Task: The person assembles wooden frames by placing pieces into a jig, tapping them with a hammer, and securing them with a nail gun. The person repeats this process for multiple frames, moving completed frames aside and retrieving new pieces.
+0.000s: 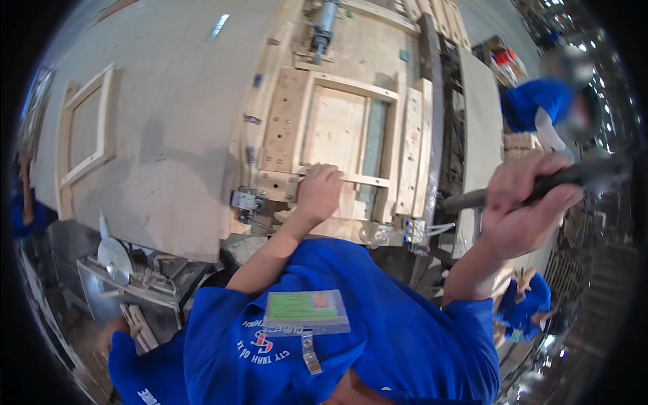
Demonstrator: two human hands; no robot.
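A light wooden frame (351,84) lies in the jig in front of me. My left hand (320,192) rests at its near left corner, the fingers together and bent over the near rail (368,180). Raised off to the right, my right hand (525,206) is wrapped round a dark, long tool (570,177). Its far end is blurred, so its exact kind cannot be made out. Perforated wooden blocks (282,121) flank the frame on the left, and a similar strip (409,152) runs along its right side.
A pneumatic cylinder (325,30) points at the frame from the far side. A second wooden frame (84,131) lies on the board at left. Valve fittings (246,200) sit by the near left corner, others (416,233) at right. Co-workers in blue (540,101) are nearby.
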